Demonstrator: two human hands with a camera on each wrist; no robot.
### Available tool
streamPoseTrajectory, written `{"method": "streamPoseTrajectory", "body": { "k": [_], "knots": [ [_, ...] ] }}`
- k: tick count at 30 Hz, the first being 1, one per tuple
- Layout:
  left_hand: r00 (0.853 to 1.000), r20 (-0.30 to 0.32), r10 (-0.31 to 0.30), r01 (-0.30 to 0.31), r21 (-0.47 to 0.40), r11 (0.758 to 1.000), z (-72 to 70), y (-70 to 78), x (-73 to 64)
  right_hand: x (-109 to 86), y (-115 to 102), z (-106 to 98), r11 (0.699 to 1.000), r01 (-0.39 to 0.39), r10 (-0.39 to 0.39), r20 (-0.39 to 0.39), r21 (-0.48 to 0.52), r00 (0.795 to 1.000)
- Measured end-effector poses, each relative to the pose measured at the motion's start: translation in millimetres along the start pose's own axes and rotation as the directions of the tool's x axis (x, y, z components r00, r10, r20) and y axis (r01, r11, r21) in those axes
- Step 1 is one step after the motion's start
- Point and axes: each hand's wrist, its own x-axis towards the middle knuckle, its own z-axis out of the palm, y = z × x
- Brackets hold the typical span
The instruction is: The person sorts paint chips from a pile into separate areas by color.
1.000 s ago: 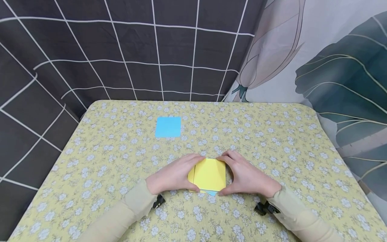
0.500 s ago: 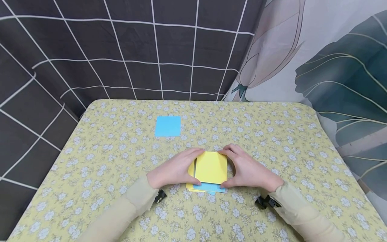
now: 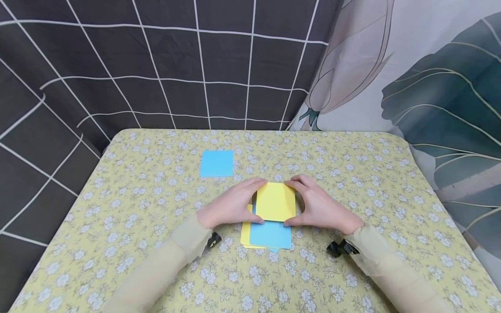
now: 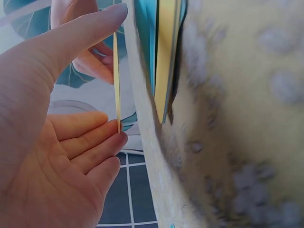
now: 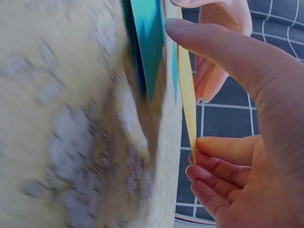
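Note:
Both hands pinch one yellow square paper sheet (image 3: 275,202) between thumb and fingers. My left hand (image 3: 236,205) has its left corners, my right hand (image 3: 324,206) its right corners. Beneath its near edge lies a loose pile of square sheets, with a blue sheet (image 3: 271,236) on top and a yellow sheet (image 3: 245,234) poking out at the left. Both wrist views show the held sheet (image 4: 117,85) edge-on, apart from the blue-and-yellow pile (image 4: 166,47). In the right wrist view, the fingertips (image 5: 195,173) touch the sheet's far corner.
A separate blue square sheet (image 3: 217,163) lies flat farther back, left of the hands. The table wears a yellow floral cloth (image 3: 352,174). Behind it hangs a dark gridded curtain (image 3: 168,56), with a leaf-patterned curtain (image 3: 450,100) at the right.
Both hands have carried the yellow sheet away from the body, off the pile. More of the blue sheet beneath is now uncovered. The separate blue sheet has stayed put.

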Motion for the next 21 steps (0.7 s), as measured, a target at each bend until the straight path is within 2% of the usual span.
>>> {"method": "streamPoseTrajectory", "body": {
  "k": [9, 15, 21],
  "knots": [
    [0.999, -0.041, -0.022, 0.022, -0.002, 1.0, -12.2, -16.7, 35.5, 29.3, 20.6, -16.6, 1.0, 0.009, -0.008, -0.022, 0.022, 1.0],
    [0.994, -0.061, -0.09, 0.088, -0.031, 0.996, -21.8, -33.0, 60.8, 58.1, 37.2, -25.0, 0.998, -0.025, 0.026, -0.007, 0.063, 1.0],
    [0.986, -0.048, -0.161, 0.158, -0.054, 0.986, -29.1, -43.5, 83.1, 79.6, 51.0, -27.5, 0.994, -0.082, 0.081, 0.012, 0.075, 0.997]
  ]
}}
